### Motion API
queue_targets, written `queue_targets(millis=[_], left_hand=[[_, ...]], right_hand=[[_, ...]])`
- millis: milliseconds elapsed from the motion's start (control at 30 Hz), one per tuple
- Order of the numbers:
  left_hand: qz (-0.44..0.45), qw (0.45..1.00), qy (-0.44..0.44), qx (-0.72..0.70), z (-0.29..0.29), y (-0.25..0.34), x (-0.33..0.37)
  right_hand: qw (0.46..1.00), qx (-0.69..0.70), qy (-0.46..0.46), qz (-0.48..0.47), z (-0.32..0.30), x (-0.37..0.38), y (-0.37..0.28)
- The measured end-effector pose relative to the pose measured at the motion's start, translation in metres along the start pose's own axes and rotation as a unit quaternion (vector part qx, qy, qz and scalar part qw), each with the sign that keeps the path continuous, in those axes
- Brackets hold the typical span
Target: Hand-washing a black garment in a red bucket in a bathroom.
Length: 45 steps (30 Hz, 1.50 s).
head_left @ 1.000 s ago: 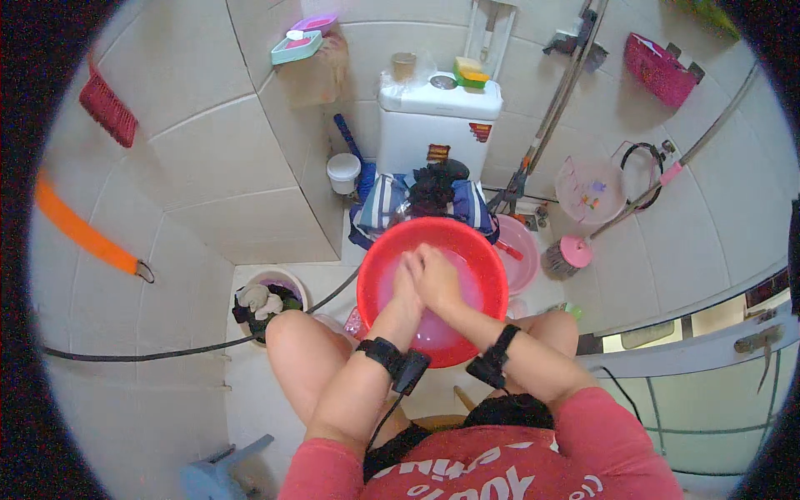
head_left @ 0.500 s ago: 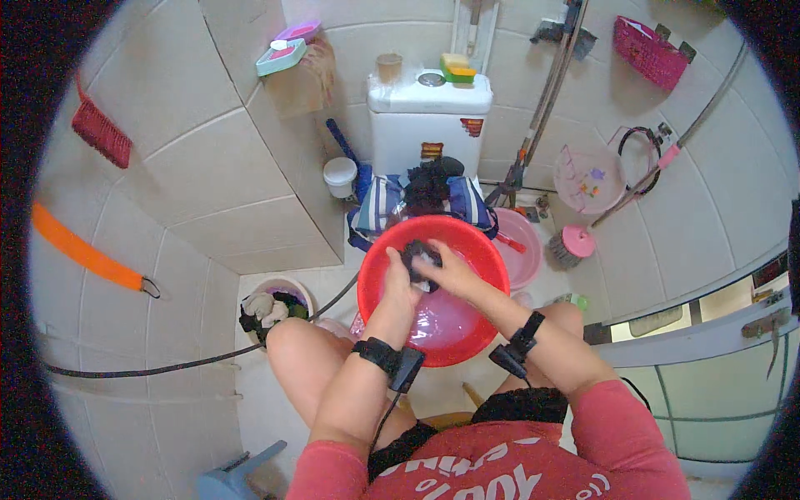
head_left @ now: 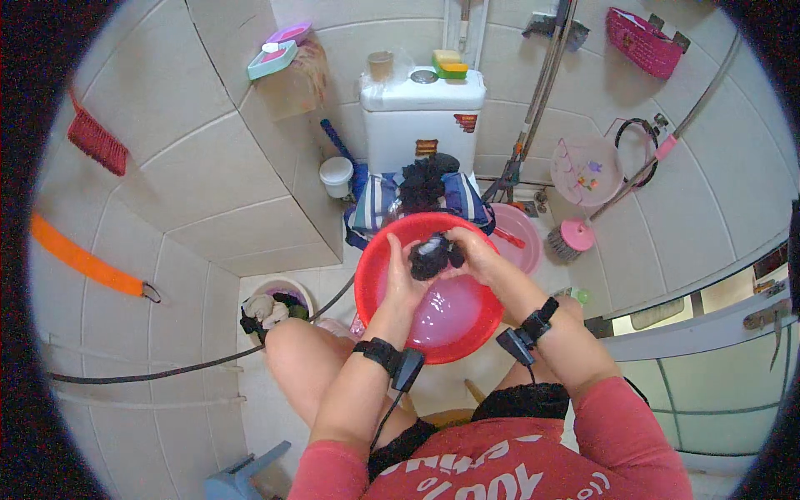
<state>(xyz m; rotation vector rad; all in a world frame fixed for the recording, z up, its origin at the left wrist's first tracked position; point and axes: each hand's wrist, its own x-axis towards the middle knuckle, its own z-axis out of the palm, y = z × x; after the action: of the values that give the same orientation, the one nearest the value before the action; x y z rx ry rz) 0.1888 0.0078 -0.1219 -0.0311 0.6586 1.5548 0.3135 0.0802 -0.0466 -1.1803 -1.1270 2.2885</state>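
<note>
Moving apart since the earlier frame, the left hand (head_left: 406, 273) and right hand (head_left: 473, 252) are grasping a dark cloth (head_left: 428, 259) between them — above the red basin (head_left: 444, 353) — and keeping it low is best containing drips.

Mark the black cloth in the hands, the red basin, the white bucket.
Black cloth (head_left: 427, 266): head view, dark bunched middle.
Red basin (head_left: 470, 337): head view, near inner wall.
White bucket (head_left: 336, 170): head view, lid.
</note>
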Motion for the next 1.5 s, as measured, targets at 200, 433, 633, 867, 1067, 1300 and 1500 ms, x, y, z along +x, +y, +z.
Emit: queue_targets(millis=[200,433,633,867,1067,1300,1500], left_hand=[[0.006,0.97,0.019,0.241,0.001,-0.012,0.007],[0.076,0.987,0.132,-0.041,-0.034,-0.013,0.039],[0.055,0.997,-0.047,0.017,-0.061,-0.024,0.039],[0.012,0.999,-0.033,0.001,-0.007,-0.015,0.057],[0.014,0.967,-0.243,-0.079,-0.071,-0.03,0.05],[0.012,0.999,-0.028,-0.044,-0.034,-0.026,0.027],[-0.072,0.991,0.107,0.029,-0.014,-0.023,0.012]], right_hand=[[0.879,-0.351,0.206,-0.25,-0.02,0.061,0.034],[0.813,-0.476,0.153,-0.299,-0.004,0.034,0.034],[0.71,-0.637,0.09,-0.286,0.056,0.011,0.049],[0.784,-0.515,0.208,-0.276,0.059,0.036,0.066],[0.716,-0.633,0.212,-0.204,0.044,0.053,0.052],[0.723,-0.614,0.184,-0.258,0.067,0.02,0.058],[0.688,-0.659,0.191,-0.237,0.016,0.046,0.033]])
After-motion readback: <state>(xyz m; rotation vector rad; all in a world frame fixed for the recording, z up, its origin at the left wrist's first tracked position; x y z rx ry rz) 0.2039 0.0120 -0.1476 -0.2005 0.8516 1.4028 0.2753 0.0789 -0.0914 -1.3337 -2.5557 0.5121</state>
